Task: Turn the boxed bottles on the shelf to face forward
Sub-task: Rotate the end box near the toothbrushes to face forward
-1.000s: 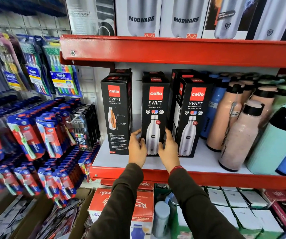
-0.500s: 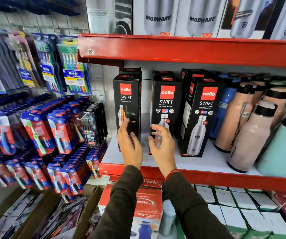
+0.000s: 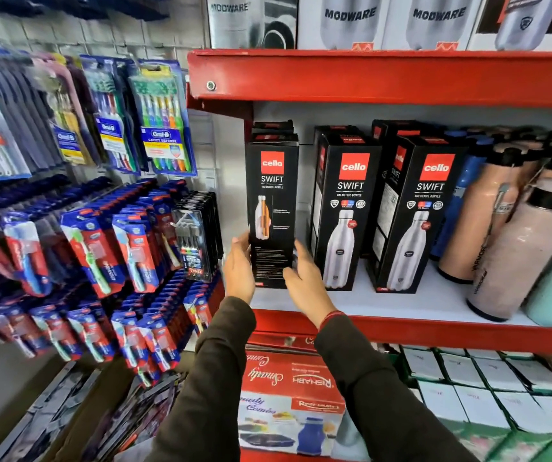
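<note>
- Here, three black Cello Swift bottle boxes stand upright in a front row on the white deck of the red shelf, towards its left end, with more black boxes behind them.
- The leftmost Cello Swift box stands nearest the shelf's left edge; the face turned outward shows a cutaway bottle picture above small text.
- The left hand lies against the lower left side of that box, palm turned inward, fingers extended up along the box edge.
- The right hand is at the lower right side of the same box, its fingers spread and loosely curved around the front right corner; whether they press on the cardboard or only hover just beside it cannot be told.
- Neither hand is closed tight; the box sits between the two open palms, its base on the shelf near the front edge.
- The middle Cello Swift box and the right Cello Swift box each show a steel bottle picture, both angled slightly so a side panel shows.
- Beige loose bottles crowd the shelf's right end.
- Toothbrush packs hang on the wall panel left of the shelf.
</note>
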Motion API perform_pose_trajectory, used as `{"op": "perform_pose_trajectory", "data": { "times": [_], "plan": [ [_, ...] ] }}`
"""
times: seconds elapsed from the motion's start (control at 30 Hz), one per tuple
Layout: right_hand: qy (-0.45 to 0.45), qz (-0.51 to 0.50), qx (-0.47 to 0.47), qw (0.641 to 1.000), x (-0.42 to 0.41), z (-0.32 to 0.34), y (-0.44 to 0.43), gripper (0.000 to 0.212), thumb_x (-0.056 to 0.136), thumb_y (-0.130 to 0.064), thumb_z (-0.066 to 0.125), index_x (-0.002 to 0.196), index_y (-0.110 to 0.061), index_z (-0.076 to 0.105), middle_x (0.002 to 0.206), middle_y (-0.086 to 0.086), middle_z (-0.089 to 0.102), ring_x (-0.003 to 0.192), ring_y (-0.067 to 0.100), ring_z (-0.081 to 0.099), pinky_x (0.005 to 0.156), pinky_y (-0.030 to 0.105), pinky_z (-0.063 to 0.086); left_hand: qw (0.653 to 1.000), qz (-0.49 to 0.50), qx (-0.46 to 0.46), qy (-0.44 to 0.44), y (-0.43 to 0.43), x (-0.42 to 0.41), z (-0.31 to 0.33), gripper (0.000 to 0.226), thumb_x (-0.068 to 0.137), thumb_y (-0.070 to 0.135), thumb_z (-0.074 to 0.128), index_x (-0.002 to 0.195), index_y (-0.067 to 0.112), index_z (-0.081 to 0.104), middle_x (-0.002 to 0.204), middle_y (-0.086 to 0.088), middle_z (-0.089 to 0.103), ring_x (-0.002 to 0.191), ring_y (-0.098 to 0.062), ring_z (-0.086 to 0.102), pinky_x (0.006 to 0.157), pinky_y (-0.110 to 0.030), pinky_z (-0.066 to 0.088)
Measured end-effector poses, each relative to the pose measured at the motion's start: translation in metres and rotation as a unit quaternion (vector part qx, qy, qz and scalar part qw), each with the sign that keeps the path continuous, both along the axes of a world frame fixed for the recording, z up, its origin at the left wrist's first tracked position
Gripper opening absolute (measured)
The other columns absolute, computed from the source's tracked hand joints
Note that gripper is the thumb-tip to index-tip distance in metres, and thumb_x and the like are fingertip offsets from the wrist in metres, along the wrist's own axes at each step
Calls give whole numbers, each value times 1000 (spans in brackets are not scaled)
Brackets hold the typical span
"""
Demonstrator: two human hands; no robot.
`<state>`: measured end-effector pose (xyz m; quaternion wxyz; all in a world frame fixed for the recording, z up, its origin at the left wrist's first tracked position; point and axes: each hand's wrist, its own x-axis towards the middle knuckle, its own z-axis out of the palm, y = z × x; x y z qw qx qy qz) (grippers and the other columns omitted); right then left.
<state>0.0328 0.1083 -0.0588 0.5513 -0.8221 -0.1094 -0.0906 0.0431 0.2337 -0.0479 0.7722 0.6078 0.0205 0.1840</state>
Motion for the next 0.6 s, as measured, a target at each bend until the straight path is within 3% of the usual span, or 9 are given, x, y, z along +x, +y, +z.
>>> {"op": "perform_pose_trajectory", "data": {
  "times": [0.07, 0.17, 0.33, 0.47, 0.6],
  "plan": [
    [-20, -7, 11, 1000, -2, -2, 1, 67, 90, -7, 50, 151, -20, 26, 135, -2, 47, 130, 14, 47, 104, 22, 34, 1000, 9, -22, -1, 6, -2, 1, 44, 105, 33, 25, 108, 25, 68, 112, 3, 71, 106, -7, 66, 93, -25, 49],
    [-48, -14, 15, 999, -2, 0, 3, 70, 83, -19, 67, 144, -27, 33, 132, -2, 57, 123, 16, 56, 106, 34, 46, 999, 32, -39, -7, 15, -5, 2, 46, 103, 32, 30, 100, 22, 74, 98, 7, 77, 99, -13, 73, 80, -24, 55],
    [-95, -89, 5, 991, -1, 11, 13, 88, 58, -51, 85, 131, -28, 41, 123, -6, 63, 116, 12, 60, 98, 31, 51, 995, 72, -11, -69, 18, -12, 1, 46, 98, 38, 37, 87, 21, 79, 93, -1, 79, 89, -22, 75, 74, -31, 59],
    [-107, -128, 2, 986, 2, 13, 15, 86, 54, -50, 85, 127, -27, 45, 116, -5, 67, 109, 14, 65, 93, 32, 56, 992, 77, 10, -99, 18, -15, -3, 47, 93, 46, 42, 89, 19, 80, 91, 2, 79, 87, -18, 76, 69, -25, 59],
    [-98, -125, 5, 987, 3, 11, 16, 87, 52, -46, 86, 127, -28, 46, 115, -4, 68, 108, 15, 65, 93, 36, 56, 985, 124, 36, -113, 21, -9, -6, 31, 99, 30, 43, 98, 20, 73, 99, -1, 76, 95, -17, 72, 83, -35, 58]
  ]
}}
